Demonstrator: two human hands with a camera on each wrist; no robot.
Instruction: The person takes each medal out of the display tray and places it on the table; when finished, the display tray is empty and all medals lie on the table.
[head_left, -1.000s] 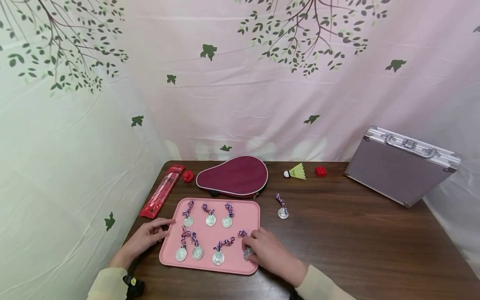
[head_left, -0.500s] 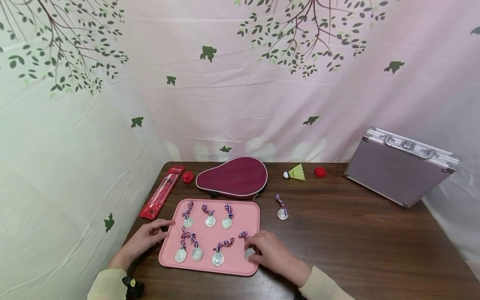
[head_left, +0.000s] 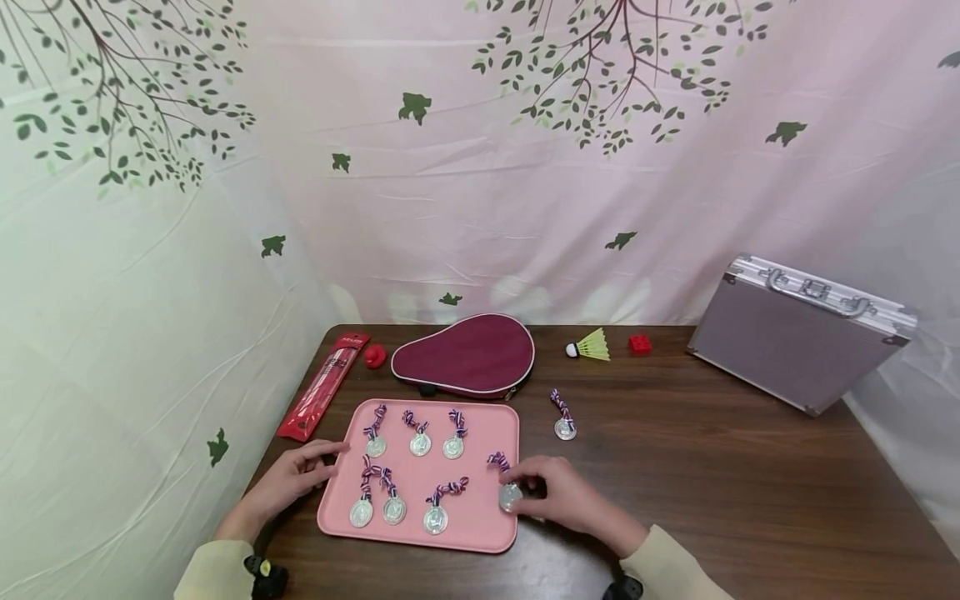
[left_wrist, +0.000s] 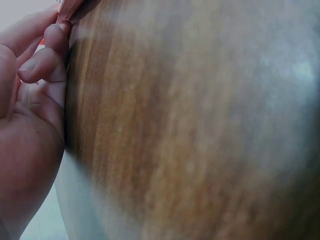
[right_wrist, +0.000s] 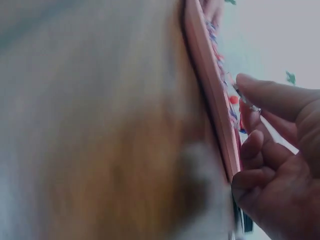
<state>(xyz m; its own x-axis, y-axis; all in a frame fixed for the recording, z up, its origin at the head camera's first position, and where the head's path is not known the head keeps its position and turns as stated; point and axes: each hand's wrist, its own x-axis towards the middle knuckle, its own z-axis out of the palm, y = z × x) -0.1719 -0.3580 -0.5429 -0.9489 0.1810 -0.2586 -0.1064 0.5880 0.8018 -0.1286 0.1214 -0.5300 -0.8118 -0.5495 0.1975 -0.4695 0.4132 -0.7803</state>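
Observation:
At the right rim of the pink tray (head_left: 472, 546), my right hand (head_left: 562, 493) pinches a silver medal (head_left: 511, 497) between thumb and fingers. Its knotted striped ribbon (head_left: 498, 461) trails over the tray. In the right wrist view the medal (right_wrist: 245, 98) is seen nearly edge-on between thumb and fingertips. My left hand (head_left: 288, 482) holds the tray's left edge, and in the left wrist view its fingers (left_wrist: 56, 40) are curled at that edge. Several more silver medals lie on the tray in two rows, including one medal (head_left: 436, 519) closest to the held one.
Another medal (head_left: 566, 427) lies on the table right of the tray. Behind stand a maroon paddle case (head_left: 465, 354), a shuttlecock (head_left: 591, 345), a red toy brick (head_left: 640, 344), a red rubber duck (head_left: 375, 356) and a red packet (head_left: 324, 387). A grey metal case (head_left: 795, 342) stands at right.
My right hand has lifted the medal slightly and shifted it right, toward the tray's rim. Its ribbon has followed. My left hand has stayed at the tray's left edge.

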